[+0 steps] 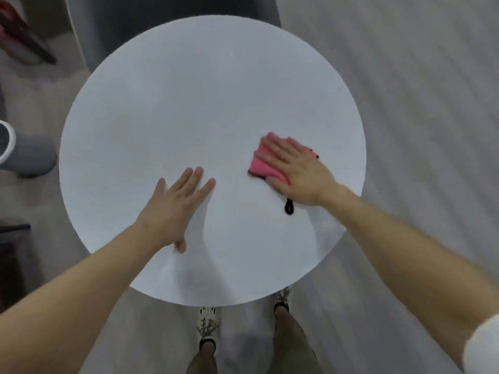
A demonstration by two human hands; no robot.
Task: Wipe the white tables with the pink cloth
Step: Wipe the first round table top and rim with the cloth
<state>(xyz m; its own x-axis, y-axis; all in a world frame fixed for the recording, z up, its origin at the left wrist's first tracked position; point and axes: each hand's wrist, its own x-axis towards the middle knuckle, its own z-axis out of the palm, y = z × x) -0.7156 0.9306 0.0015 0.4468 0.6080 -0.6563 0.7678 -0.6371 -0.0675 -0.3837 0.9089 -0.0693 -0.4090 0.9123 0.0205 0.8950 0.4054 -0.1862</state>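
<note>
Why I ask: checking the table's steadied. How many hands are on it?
2. The left hand lies flat on the white table, near-centre; the right hand presses the pink cloth at its right side.

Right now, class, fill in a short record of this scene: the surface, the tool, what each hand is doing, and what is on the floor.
Surface: round white table, seen from above
Tool: pink cloth on the table's right part, black loop trailing from it
Cloth hand: right hand lies flat on the cloth, pressing it down
Other hand: left hand flat on the bare tabletop, fingers spread, holding nothing
Floor: grey slipper at left; the person's shoes below the near edge
</note>
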